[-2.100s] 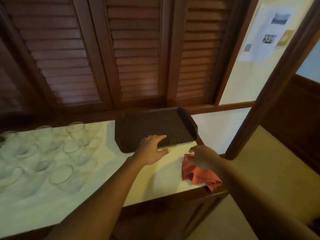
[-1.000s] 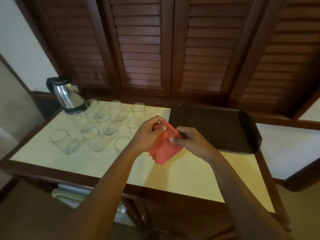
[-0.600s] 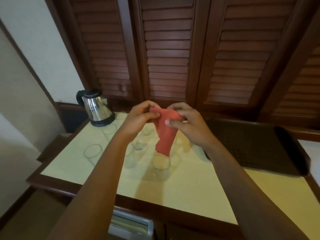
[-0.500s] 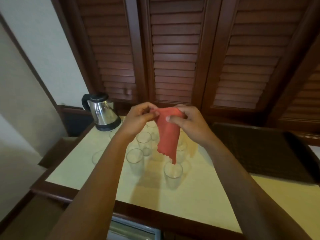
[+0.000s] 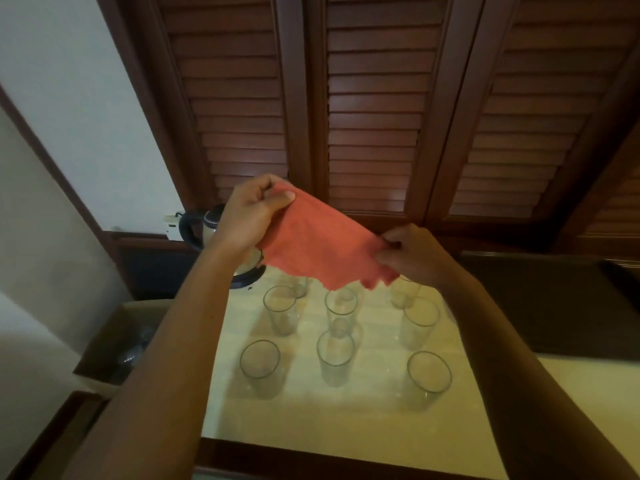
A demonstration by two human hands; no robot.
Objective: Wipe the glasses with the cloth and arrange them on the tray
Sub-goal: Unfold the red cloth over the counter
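A red cloth (image 5: 318, 244) is stretched out in the air between my two hands, above the table. My left hand (image 5: 251, 216) pinches its upper left corner and my right hand (image 5: 414, 254) pinches its right edge. Below the cloth, several clear empty glasses (image 5: 335, 355) stand upright in rows on the cream tabletop (image 5: 346, 420). The dark brown tray (image 5: 554, 306) lies at the right side of the table, partly hidden behind my right forearm; the part I see holds nothing.
A steel electric kettle (image 5: 207, 226) stands at the back left corner, partly hidden by my left hand. Brown louvred doors (image 5: 374, 116) rise behind the table. A cardboard box (image 5: 121, 341) sits on the floor at the left. The table's dark wooden front edge (image 5: 311, 459) runs near me.
Both hands have lifted the cloth off the table and pulled it apart, from a hanging bunch into a spread sheet. The view has swung left from the tray to the glasses.
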